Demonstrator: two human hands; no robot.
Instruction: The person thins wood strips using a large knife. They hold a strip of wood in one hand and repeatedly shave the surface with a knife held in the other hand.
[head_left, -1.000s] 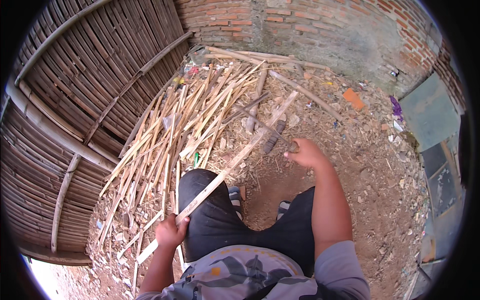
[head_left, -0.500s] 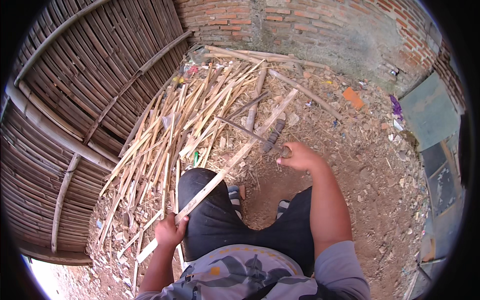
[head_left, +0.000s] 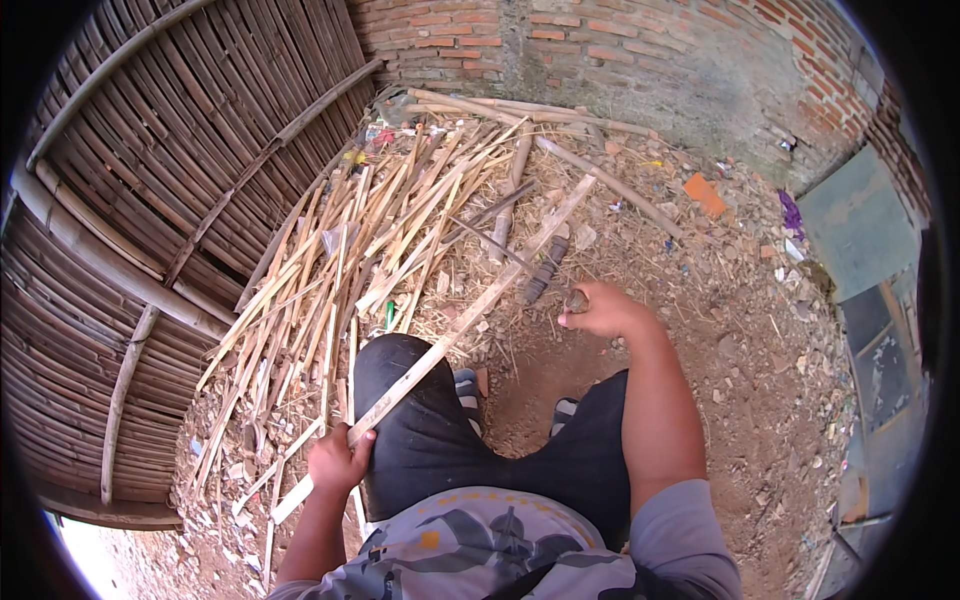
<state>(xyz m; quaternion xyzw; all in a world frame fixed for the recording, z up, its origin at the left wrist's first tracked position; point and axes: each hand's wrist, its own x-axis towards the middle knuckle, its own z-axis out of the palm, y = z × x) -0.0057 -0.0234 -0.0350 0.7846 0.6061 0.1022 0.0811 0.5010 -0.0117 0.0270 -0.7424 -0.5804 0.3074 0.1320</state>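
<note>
A long pale bamboo strip (head_left: pixel 478 312) slants from beside my left hip, over my left thigh, up toward the far ground. My left hand (head_left: pixel 340 460) is closed round its near part, thumb on top. In my right hand (head_left: pixel 610 312), fingers wrapped round the end of a handle, is a long narrow-bladed knife (head_left: pixel 490 243). Its dark blade points up and left and meets the strip near the strip's far part. Just left of the right hand, a dark, ridged block (head_left: pixel 547 270) lies on the ground beside the strip.
Many split bamboo strips (head_left: pixel 345 250) lie heaped on the left. Bamboo poles (head_left: pixel 610 185) rest on the ground before the brick wall (head_left: pixel 640 60). A slatted bamboo wall (head_left: pixel 200 130) rises at the left. Grey-green boards (head_left: pixel 860 225) lean at the right. Rubble and litter cover the ground.
The knife has shifted slightly right and down along with my right hand, so less of its blade reaches past the strip. My left hand and the strip stay almost in place.
</note>
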